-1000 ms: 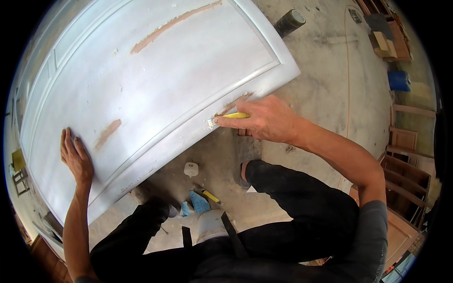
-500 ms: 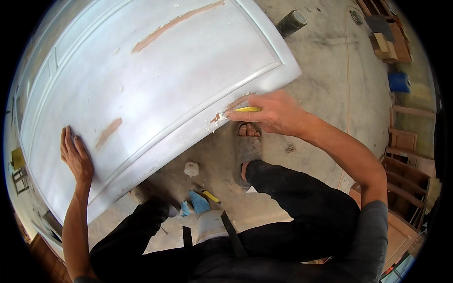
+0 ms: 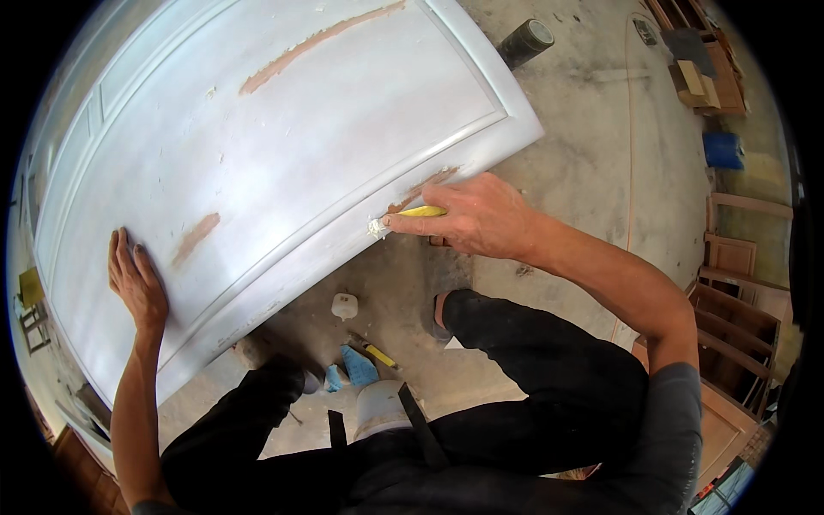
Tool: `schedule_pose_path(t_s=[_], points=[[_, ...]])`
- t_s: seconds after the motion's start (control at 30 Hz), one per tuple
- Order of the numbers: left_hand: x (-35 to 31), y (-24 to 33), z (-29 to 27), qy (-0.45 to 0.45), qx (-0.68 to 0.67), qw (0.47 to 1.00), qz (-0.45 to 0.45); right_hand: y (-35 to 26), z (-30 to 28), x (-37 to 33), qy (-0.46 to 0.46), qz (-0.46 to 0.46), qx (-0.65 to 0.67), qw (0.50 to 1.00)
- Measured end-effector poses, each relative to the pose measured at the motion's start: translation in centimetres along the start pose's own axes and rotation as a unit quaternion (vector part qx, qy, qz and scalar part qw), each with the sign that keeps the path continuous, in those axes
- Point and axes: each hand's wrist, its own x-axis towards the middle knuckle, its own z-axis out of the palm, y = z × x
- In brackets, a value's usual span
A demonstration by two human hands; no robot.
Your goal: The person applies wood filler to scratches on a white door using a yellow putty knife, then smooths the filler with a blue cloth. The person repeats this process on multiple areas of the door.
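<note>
A large white-painted door panel [image 3: 283, 163] lies in front of me, with brown bare streaks where the paint is off. Flat on its left part rests my left hand [image 3: 137, 279], fingers stretched out and holding nothing. My right hand [image 3: 476, 215] is closed around a yellow-handled scraper [image 3: 422, 211] at the panel's near edge. Its forefinger runs along the tool toward the tip, and the blade is mostly hidden. Crumbled white paint flakes [image 3: 376, 227] gather at the tip, just left of a brown scraped streak [image 3: 429, 184] on the border.
Below the panel, a yellow-and-black cutter knife [image 3: 378, 354], blue pieces [image 3: 359, 366] and a small white container [image 3: 344, 305] lie on the concrete floor. A white bucket [image 3: 384, 408] stands between my legs. A dark cylinder [image 3: 526, 43] is behind the panel; wooden cabinet parts [image 3: 734, 335] stand right.
My right hand has slid left and slightly toward me along the panel's edge with the scraper, and white flakes have bunched at its tip. My left hand stays in place.
</note>
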Motion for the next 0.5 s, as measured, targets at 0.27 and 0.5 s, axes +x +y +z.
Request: schedule_pose_path(t_s=[0.27, 0.5], points=[[0.0, 0.0, 0.0, 0.000, -0.004, 1.000, -0.002, -0.9, -0.2, 0.1, -0.015, 0.008, -0.002, 1.000], [-0.1, 0.2, -0.4, -0.011, 0.003, 1.000, -0.008, -0.1, -0.5, -0.3, -0.017, 0.026, 0.033, 0.999]])
